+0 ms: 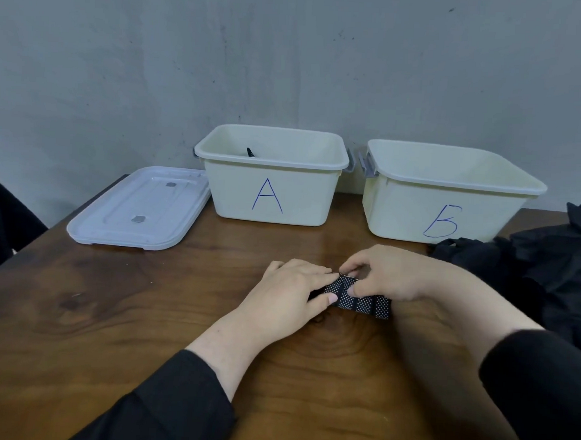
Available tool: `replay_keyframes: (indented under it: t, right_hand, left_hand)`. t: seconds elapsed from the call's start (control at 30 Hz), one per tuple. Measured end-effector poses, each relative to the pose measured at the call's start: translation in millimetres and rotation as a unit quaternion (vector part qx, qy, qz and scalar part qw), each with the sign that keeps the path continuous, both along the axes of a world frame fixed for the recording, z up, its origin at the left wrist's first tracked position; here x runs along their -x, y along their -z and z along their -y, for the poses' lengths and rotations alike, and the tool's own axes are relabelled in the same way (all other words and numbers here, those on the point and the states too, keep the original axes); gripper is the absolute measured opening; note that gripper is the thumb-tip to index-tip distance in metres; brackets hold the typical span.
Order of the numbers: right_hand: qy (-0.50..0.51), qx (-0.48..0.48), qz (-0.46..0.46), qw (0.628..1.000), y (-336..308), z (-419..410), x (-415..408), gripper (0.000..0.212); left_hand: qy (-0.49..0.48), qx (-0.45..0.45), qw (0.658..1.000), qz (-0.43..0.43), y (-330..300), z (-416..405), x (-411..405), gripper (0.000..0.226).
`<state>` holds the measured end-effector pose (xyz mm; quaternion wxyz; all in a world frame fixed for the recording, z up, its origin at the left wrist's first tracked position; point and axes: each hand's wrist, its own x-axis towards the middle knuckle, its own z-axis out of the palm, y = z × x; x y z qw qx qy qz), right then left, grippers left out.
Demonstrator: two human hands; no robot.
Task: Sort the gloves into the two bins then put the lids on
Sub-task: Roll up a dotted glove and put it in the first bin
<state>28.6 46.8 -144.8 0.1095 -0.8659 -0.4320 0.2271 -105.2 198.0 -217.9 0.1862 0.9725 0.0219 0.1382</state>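
Two cream bins stood at the back of the brown wooden table (114,312), by the grey wall (288,55). The bin marked A (270,192) was the middle thing. Inside it, something small and dark (251,152) poked up. Left of bin A lay the white lids (138,211), flat and stacked. Right of bin A, just beside it, stood the bin marked B (441,208). Further right of that lay a pile of black gloves (528,261). In front of bin A, on the table, lay a dark glove with white dots (362,301). The left hand (290,292) lay flat on the glove's left end, fingers straight and pressing down. The right hand (392,272) pinched the glove's top edge with curled fingers. Both arms wore black sleeves (177,403).
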Motion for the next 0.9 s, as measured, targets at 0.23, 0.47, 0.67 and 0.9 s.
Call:
replay_keyframes:
  t: [0.23,0.47,0.67,0.9]
  right_hand:
    - [-0.007,0.059,-0.053,0.997,-6,-20,-10,0.029]
    - [0.086,-0.129,-0.214,0.964,-9,-12,-23,0.019]
    - [0.118,-0.246,-0.325,0.905,-44,-28,-28,0.024]
    - [0.158,-0.353,-0.316,0.866,-98,-66,-46,0.031]
  left_hand:
    - [-0.014,0.071,0.995,0.072,-2,-18,7,0.044]
    - [-0.127,0.086,0.973,0.175,-14,-63,20,0.039]
    - [-0.203,0.095,0.946,0.233,-16,-102,19,0.046]
    - [-0.249,0.038,0.934,0.253,-24,-134,12,0.056]
